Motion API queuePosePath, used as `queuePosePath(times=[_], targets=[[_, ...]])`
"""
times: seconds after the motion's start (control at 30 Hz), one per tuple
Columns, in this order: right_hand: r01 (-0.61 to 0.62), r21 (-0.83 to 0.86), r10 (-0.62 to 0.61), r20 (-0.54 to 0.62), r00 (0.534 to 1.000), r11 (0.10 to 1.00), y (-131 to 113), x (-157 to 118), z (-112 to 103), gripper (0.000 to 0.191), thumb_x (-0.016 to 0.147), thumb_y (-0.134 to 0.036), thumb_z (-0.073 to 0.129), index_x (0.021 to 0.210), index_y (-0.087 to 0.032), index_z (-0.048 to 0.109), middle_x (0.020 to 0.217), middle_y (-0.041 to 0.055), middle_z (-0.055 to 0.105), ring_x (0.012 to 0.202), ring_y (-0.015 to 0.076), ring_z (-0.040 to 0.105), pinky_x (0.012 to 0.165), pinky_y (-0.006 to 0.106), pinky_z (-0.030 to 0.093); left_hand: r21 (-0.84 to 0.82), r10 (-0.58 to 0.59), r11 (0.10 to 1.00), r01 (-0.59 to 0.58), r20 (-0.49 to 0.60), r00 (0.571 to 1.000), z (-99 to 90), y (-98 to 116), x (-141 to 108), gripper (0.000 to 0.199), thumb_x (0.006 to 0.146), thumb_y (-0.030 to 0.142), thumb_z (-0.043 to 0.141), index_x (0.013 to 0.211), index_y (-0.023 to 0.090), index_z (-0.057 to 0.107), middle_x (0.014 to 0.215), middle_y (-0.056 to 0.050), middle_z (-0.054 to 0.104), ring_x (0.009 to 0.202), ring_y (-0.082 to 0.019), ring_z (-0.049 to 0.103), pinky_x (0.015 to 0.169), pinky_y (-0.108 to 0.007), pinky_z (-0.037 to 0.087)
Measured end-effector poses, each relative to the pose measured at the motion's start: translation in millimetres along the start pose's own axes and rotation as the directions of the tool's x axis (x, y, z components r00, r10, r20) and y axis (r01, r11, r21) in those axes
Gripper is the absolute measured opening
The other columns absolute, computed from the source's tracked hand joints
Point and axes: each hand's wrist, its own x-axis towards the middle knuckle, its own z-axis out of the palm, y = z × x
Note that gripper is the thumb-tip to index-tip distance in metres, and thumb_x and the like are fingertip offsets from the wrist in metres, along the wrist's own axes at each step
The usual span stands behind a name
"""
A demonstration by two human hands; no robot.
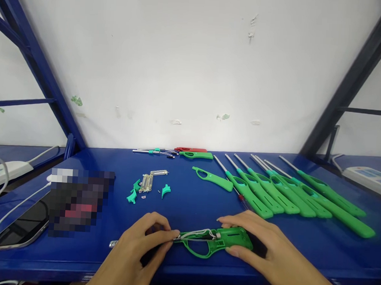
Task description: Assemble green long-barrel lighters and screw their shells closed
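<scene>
An opened green lighter handle half (pixel 210 242) lies near the table's front edge, its inner side up, with white wires (pixel 198 233) running along it. My left hand (pixel 145 243) pinches the narrow end of this handle, where the wires meet the metal tube; the fingers cover that joint. The tube's silver tip (pixel 113 243) sticks out to the left of my hand. My right hand (pixel 261 245) grips the wide end of the handle between thumb and fingers. Beyond my hands lie teal triggers (pixel 166 190) and clear fuel tanks (pixel 147 183).
Several assembled green lighters (pixel 251 195) lie in a row at the right. A loose green handle half (pixel 212 179) rests left of them. Metal tubes (pixel 148 151) and a red handle piece (pixel 191 150) are at the wall. A phone (pixel 20 222) with a white cable lies left.
</scene>
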Motion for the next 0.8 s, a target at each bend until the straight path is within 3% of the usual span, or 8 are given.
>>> queuePosePath(times=[0.17,0.4,0.8], targets=[[0.012,-0.003,-0.012,-0.004,1.0,1.0,-2.4,-0.1,-0.1,0.038,0.102,-0.057,0.066,0.138,-0.043,0.069,0.136,0.0012,0.072,0.126,0.0271,0.066,0.114,0.041,0.05,0.046,0.019,0.999,-0.019,0.019,1.0,-2.0,3.5,1.3,0.035,0.111,0.025,0.048,0.126,0.038,0.076,0.11,-0.004,0.067,0.085,-0.015,0.067,0.073,-0.025,0.056],[0.04,-0.029,-0.04,0.002,0.999,0.999,5.7,0.9,1.8,0.037,0.102,-0.058,0.066,0.135,-0.043,0.069,0.132,0.0004,0.072,0.123,0.0248,0.067,0.111,0.038,0.05,0.082,0.091,0.992,-0.097,0.071,0.993,-2.8,4.6,-0.2,0.045,0.11,0.016,0.043,0.14,0.037,0.068,0.113,-0.005,0.066,0.092,-0.015,0.067,0.082,-0.025,0.056],[0.094,-0.035,-0.094,0.009,0.996,0.995,2.5,2.3,0.5,0.029,0.104,-0.054,0.065,0.13,-0.044,0.07,0.128,-0.0023,0.073,0.12,0.0215,0.067,0.109,0.034,0.05,0.122,0.082,0.988,-0.092,0.088,0.993,-1.9,2.1,-1.6,0.043,0.112,0.019,0.044,0.144,0.038,0.065,0.117,-0.005,0.065,0.096,-0.016,0.067,0.084,-0.027,0.057]])
